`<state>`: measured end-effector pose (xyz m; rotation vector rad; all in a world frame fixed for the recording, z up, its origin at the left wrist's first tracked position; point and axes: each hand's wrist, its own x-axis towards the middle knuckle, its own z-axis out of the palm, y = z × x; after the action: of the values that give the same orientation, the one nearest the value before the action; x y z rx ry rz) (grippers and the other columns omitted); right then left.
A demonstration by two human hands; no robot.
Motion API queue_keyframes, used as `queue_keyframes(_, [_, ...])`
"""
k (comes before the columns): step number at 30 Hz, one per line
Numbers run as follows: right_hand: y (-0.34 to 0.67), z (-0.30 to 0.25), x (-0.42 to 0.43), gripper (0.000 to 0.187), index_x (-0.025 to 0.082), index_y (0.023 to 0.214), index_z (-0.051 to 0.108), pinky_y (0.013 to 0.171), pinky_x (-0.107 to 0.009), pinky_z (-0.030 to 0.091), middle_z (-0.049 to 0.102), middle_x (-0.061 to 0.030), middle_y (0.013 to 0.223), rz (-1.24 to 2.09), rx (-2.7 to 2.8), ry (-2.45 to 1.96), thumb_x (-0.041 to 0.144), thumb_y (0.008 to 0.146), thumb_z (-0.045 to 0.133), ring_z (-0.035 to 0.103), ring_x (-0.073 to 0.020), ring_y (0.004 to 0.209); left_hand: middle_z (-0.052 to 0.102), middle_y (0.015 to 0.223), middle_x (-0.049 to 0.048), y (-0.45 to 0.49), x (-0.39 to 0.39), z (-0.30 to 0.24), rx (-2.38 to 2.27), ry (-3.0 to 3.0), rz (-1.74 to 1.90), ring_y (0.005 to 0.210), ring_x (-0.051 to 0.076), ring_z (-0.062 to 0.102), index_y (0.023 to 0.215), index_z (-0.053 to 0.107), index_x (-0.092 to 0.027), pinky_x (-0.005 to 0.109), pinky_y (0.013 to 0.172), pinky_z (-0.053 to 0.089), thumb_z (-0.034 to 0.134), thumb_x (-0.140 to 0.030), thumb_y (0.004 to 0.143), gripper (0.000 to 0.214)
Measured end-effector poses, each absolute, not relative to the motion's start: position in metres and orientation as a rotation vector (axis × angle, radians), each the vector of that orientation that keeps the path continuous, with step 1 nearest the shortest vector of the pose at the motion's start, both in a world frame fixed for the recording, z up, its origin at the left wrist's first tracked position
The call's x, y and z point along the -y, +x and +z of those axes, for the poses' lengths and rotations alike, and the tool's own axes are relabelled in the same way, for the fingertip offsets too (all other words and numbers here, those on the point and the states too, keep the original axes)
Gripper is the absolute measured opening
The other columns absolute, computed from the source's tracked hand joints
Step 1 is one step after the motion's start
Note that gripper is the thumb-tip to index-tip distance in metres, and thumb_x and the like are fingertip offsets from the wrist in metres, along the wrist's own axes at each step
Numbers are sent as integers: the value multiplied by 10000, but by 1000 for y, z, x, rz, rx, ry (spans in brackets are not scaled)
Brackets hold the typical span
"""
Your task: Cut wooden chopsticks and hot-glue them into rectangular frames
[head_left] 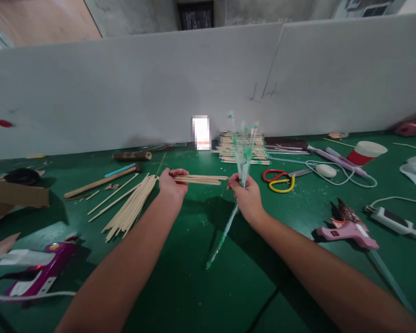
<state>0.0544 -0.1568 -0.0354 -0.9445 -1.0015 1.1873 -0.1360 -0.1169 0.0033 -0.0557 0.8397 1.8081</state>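
Several thin wooden sticks (204, 179) are gripped at one end by my left hand (175, 182), pointing level to the right. My right hand (248, 196) is closed round a bundle of clear sticks with green tips (242, 157), apparently glue sticks. They fan out above the fist, and a long one slants down toward the table. The free ends of the wooden sticks come close to my right fingers; I cannot tell whether they touch. Just left of my left hand, a loose pile of wooden sticks (131, 208) lies on the green table (201, 286).
Behind my right hand is a stack of green-tipped sticks (225, 148). Scissors (280, 180), a pink glue gun (350, 231) and a paper cup (365, 153) lie to the right. At left are a hammer (104, 182) and a purple device (46, 268). A pale board (125, 92) stands behind.
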Motion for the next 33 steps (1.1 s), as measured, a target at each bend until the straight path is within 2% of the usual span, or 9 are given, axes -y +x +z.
queue_keyframes(3, [60, -32, 148, 174, 214, 725, 487, 383, -187, 246, 584, 58, 637, 1224, 601, -892, 250, 648, 638, 314, -43, 402, 274, 374, -98, -152, 114, 12, -817, -104, 1895, 278, 37, 304, 582, 252, -199, 156, 379, 357, 238, -174, 953, 372])
queue_keyframes(8, [73, -33, 133, 106, 198, 616, 405, 345, -188, 211, 539, 52, 571, 1242, 320, -901, 183, 638, 508, 255, -29, 365, 226, 358, -99, -196, 121, 45, -805, -46, 2063, 265, 22, 214, 573, 214, -192, 144, 329, 254, 236, -208, 954, 382])
queue_keyframes(12, [77, -39, 127, 121, 202, 617, 392, 352, -176, 249, 418, 85, 467, 1299, 235, -920, 168, 653, 503, 277, -42, 361, 266, 365, -86, -204, 135, 75, -842, 316, 2159, 289, 31, 204, 559, 320, -182, 174, 324, 189, 351, -345, 942, 417])
queue_keyframes(14, [77, -42, 126, 150, 205, 613, 383, 351, -177, 253, 373, 93, 445, 1329, 222, -919, 171, 663, 520, 289, -49, 364, 275, 358, -79, -192, 136, 78, -902, 572, 2176, 286, 38, 202, 538, 335, -182, 191, 323, 167, 370, -340, 937, 430])
queue_keyframes(16, [77, -44, 125, 201, 209, 585, 343, 343, -184, 232, 328, 96, 428, 1367, 233, -900, 172, 668, 523, 264, -51, 361, 302, 354, -76, -173, 134, 65, -977, 739, 2170, 281, 39, 226, 519, 342, -183, 200, 318, 153, 441, -316, 915, 429])
queue_keyframes(19, [77, -45, 124, 258, 213, 570, 289, 342, -190, 212, 255, 107, 416, 1392, 256, -871, 180, 667, 525, 206, -49, 358, 407, 395, -75, -142, 131, 23, -1195, 899, 2076, 293, 39, 313, 549, 419, -184, 191, 312, 178, 654, -231, 783, 335])
queue_keyframes(24, [80, -47, 122, 273, 215, 576, 294, 341, -192, 187, 242, 117, 421, 1373, 283, -867, 195, 646, 557, 182, -44, 359, 433, 404, -48, -118, 139, -23, -1532, 1107, 1681, 338, 73, 373, 517, 494, -181, 206, 356, 241, 689, -284, 755, 325])
queue_keyframes(28, [78, -48, 121, 292, 213, 568, 294, 340, -194, 178, 249, 118, 417, 1356, 318, -865, 198, 636, 578, 184, -41, 360, 468, 479, -46, -150, 140, -2, -1652, 1281, 1624, 454, 93, 403, 572, 598, -174, 199, 442, 238, 755, -109, 663, 193])
queue_keyframes(33, [73, -50, 123, 279, 211, 575, 341, 340, -187, 191, 294, 114, 418, 1331, 374, -872, 211, 615, 617, 225, -42, 368, 380, 454, -42, -245, 140, 13, -1793, 1025, 1636, 501, 141, 459, 501, 534, -159, 202, 517, 299, 648, 89, 660, 316])
